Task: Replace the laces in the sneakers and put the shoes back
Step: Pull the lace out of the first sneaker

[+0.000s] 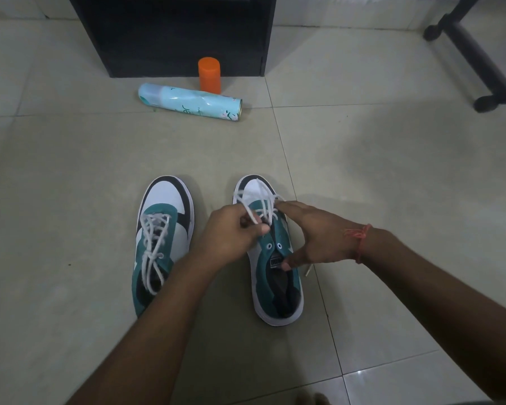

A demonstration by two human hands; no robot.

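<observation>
White cord lace [260,209] half threaded through right-hand teal-and-white sneaker [275,258], standing on pale floor tiles [70,156]; upper eyelets near the tongue bare. Left-hand teal-and-white sneaker [161,244] just beside it, fully laced.

Left hand [231,232]: thumb and curled fingers pinch a lace strand over the eyelet rows. Right hand [313,238]: fingers reach forward onto the crossed laces near the toe, thumb pressing by the tongue; whether those fingertips pinch or only press, cannot tell. One lace tip [307,270] lies loose on the floor past the right hand.

Risks, as judged:
- Pull from the left could run the loose end back out of its eyelet.
- Uneven tension leaves one end short for tying.
- Skipped or doubled eyelet; hands hide the middle rows.
- Shoe may slide if the thumb lifts.

Light-blue aerosol can [190,102] lies well apart.
</observation>
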